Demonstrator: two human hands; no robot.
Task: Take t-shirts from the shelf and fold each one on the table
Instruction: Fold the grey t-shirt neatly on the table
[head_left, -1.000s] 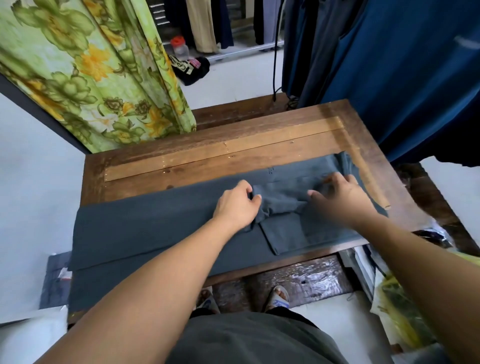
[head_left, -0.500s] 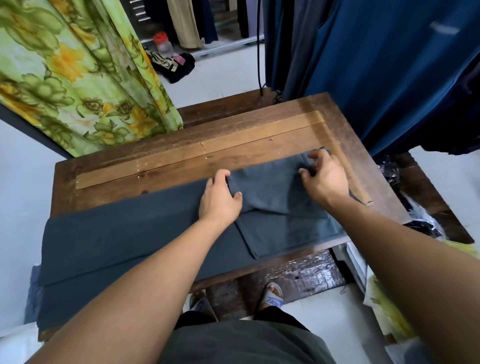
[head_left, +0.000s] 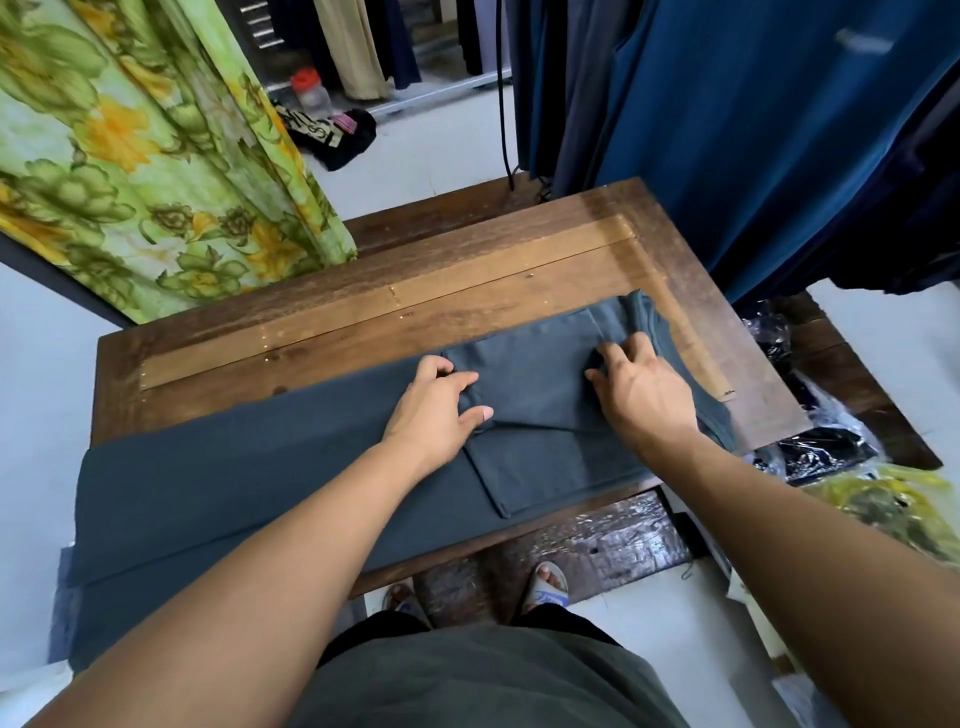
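A dark grey-blue t-shirt (head_left: 249, 467) lies folded lengthwise along the near side of the wooden table (head_left: 467, 291), its left end hanging over the table's left edge. A sleeve flap is folded across the right part. My left hand (head_left: 436, 410) pinches a fold of the shirt near its middle. My right hand (head_left: 641, 395) grips the cloth close to the collar end at the right, fingers curled into the fabric.
A green and yellow floral cloth (head_left: 156, 156) hangs beyond the table's far left. Blue garments (head_left: 753, 130) hang at the far right. Plastic-wrapped dark clothes (head_left: 821, 447) and a yellow-green bag (head_left: 893, 504) lie on the floor to the right. My sandalled feet (head_left: 545, 582) stand under the table's near edge.
The sleeve has been folded across and flattened. My right hand shifted from the far right corner back toward the collar area; my left hand keeps pinching the fold near the middle.
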